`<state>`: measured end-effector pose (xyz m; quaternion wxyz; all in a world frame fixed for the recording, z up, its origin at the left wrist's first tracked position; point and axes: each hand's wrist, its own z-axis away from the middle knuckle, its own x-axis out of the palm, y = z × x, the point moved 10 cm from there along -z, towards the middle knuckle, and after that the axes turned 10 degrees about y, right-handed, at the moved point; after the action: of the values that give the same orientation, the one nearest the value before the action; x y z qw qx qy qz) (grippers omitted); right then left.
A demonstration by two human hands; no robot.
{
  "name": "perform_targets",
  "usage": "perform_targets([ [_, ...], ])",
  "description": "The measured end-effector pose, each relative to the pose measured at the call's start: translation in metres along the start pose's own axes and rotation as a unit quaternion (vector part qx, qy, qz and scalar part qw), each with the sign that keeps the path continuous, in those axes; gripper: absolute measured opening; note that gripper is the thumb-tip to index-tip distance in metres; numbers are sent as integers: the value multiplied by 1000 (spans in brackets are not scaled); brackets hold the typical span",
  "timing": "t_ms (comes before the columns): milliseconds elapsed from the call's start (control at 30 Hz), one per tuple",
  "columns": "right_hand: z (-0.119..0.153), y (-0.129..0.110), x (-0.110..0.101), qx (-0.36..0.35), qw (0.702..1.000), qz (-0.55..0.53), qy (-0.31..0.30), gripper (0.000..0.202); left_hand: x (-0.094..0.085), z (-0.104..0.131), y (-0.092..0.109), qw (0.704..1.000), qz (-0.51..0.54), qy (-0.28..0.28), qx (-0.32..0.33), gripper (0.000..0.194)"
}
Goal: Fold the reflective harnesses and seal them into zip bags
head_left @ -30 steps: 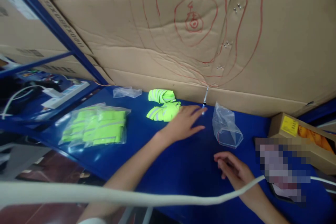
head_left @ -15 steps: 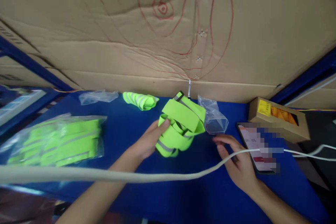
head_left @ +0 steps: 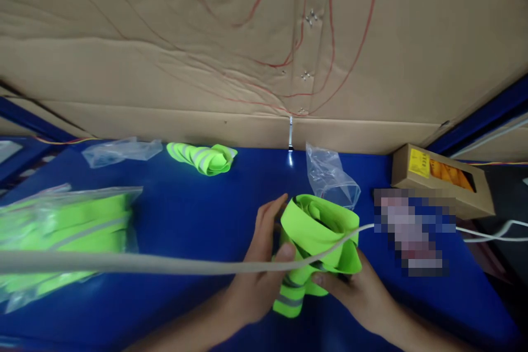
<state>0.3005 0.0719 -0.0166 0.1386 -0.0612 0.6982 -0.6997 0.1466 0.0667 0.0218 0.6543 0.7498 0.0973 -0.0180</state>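
A loosely coiled fluorescent yellow-green reflective strap (head_left: 315, 231) with grey stripes is between my two hands, above the blue tabletop. On its left side is my left hand (head_left: 259, 278), thumb in front and fingers up along the far side. My right hand (head_left: 363, 297) grips the lower right, its thumb across the front and its other fingers hidden behind the fabric. One striped end of the strap hangs down beneath the coil. Across the front of my left hand and the strap runs a white cable (head_left: 165, 262), close to the camera.
A rolled reflective strap (head_left: 202, 158) lies at the back, near a crumpled clear bag (head_left: 121, 152). At left is a clear bag of green straps (head_left: 82, 231). Another clear bag (head_left: 330, 176), a cardboard box (head_left: 441, 181) and a pixelated phone (head_left: 408, 231) are rightward. Cardboard (head_left: 165, 82) stands behind.
The strap has come nearer and to the right with my left hand. My right hand, empty before, now grips it too. The camera view has shifted slightly.
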Motion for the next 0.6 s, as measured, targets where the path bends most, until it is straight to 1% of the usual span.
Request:
perform_targets([
  [33, 0, -1, 1, 0, 1000, 2, -2, 49, 0, 5, 0, 1000, -4, 0, 1, 75],
  [67, 1, 0, 2, 8, 1000, -1, -6, 50, 2, 10, -2, 1000, -10, -10, 1, 91],
  [133, 3, 3, 6, 29, 999, 2, -17, 53, 13, 19, -9, 998, -34, -45, 6, 124],
  [167, 5, 5, 8, 36, 999, 16, -27, 54, 18, 22, -13, 997, -51, -62, 7, 135],
  [200, 8, 6, 10, 37, 998, 38, -39, 53, 23, 23, -18, 995, -68, -74, 2, 142],
  [233, 11, 7, 10, 33, 996, 65, -51, 50, 25, 23, -23, 994, -77, -79, -11, 144],
  [267, 14, 8, 10, 27, 993, 92, -62, 46, 25, 21, -28, 994, -72, -72, -33, 141],
  [333, 17, 9, 7, 18, 988, 136, -71, 36, 22, 15, -40, 992, -15, -47, -112, 125],
  [400, 15, 9, -2, 28, 987, 153, -48, 27, 17, 9, -50, 976, 74, -16, -206, 104],
  [500, 6, 7, -15, 60, 989, 137, -1, 32, 5, 2, -62, 929, 171, 49, -323, 80],
  [600, -3, 4, -24, 84, 990, 103, 39, 35, -9, -4, -73, 875, 238, 102, -409, 49],
])
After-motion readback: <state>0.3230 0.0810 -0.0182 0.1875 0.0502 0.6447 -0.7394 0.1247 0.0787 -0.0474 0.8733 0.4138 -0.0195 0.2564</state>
